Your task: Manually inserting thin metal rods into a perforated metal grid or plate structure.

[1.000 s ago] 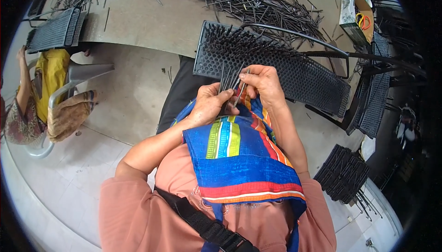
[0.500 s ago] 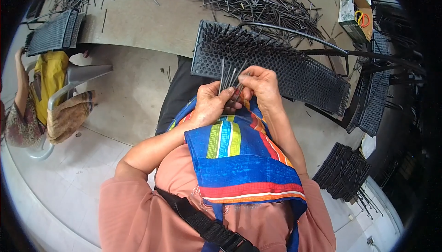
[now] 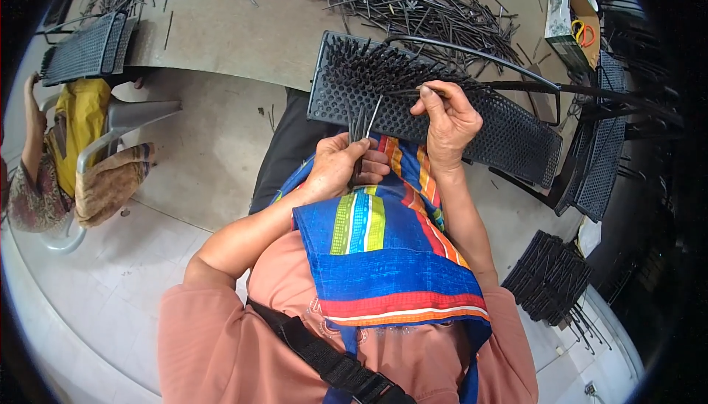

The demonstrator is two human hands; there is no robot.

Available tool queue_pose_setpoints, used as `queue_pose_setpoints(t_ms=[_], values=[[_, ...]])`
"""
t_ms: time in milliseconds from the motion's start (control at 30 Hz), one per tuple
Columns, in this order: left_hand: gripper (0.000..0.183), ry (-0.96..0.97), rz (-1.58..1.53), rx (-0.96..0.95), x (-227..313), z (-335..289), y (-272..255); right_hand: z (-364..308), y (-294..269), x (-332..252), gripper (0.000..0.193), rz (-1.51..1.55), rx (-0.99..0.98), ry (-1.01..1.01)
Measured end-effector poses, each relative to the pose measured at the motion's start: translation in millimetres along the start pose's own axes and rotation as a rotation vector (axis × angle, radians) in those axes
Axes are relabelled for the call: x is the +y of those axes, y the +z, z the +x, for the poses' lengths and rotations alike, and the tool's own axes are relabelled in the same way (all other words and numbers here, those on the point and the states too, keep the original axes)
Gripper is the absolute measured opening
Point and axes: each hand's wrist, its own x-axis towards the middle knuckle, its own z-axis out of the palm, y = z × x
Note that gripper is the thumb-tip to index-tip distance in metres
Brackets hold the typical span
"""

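My left hand, fingers closed, holds a small bundle of thin dark sticks upright above my lap. Beyond it lies a long black perforated panel, tilted, with a thin curved metal bar along its far side. Dark sticks stand densely in the holes of its far left part, while the nearer rows are bare. Over the panel, my right hand pinches a thin dark stick between thumb and forefinger, its free end pointing left. The exact tip of that stick blends into the panel.
A large heap of loose dark sticks covers the table behind the panel. An open box with orange-handled scissors stands at the far right. More perforated panels lean at right. Another person sits at left beside a panel.
My right hand has left the bundle and moved right and up over the panel with a stick. The left hand stays nearly in place with its bundle.
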Motion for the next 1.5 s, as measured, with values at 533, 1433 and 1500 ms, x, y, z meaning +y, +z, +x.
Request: queue_pose_setpoints(t_ms=[533, 1433, 1500], values=[[0.018, 0.021, -0.054, -0.026, 4, -5, -2, 7, 12, -16, 0.007, -0.323, -0.077, -0.165], [0.014, 0.150, -0.112, 0.000, -3, -11, -7, 5, 12, -14, 0.018, -0.605, -0.178, -0.333], [0.014, 0.139, -0.106, -0.009, -3, -11, -8, 4, 12, -15, 0.018, -0.589, -0.244, -0.348]])
